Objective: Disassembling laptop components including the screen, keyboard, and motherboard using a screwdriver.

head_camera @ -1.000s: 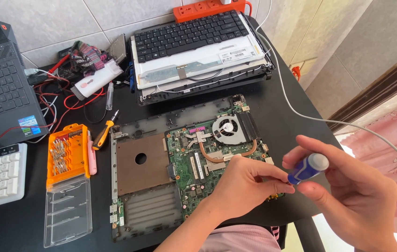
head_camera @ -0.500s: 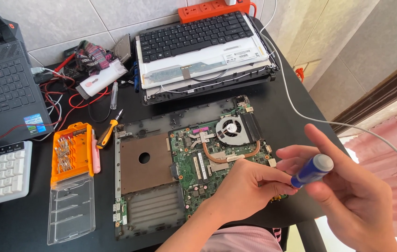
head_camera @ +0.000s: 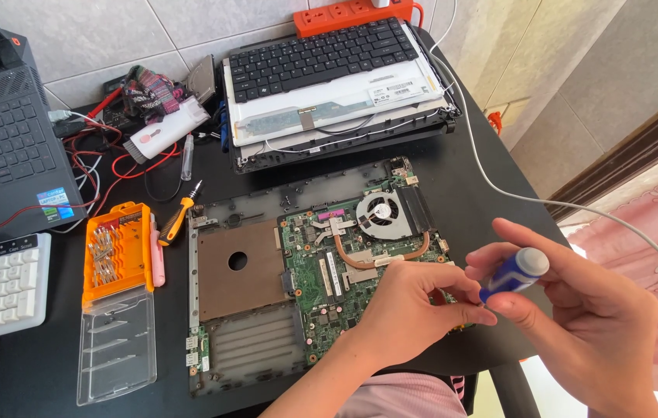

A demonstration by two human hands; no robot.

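From the head camera, we look down at an opened laptop base (head_camera: 267, 310) on a black tabletop (head_camera: 35, 387), its motherboard (head_camera: 336, 271) and fan (head_camera: 381, 213) already exposed. Our right hand (head_camera: 592, 325) grips a blue-handled screwdriver (head_camera: 516, 272) at the board's right edge; our left hand (head_camera: 410, 313) pinches its shaft. The board is still seated. An orange bit case (head_camera: 117, 251) lies left of the base.

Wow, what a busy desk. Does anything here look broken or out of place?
The opened laptop base lies without its cover, its green circuit board and fan bare. Its keyboard and screen panel sit stacked behind, slightly askew. Red wires tangle at the left. It looks taken apart rather than damaged.
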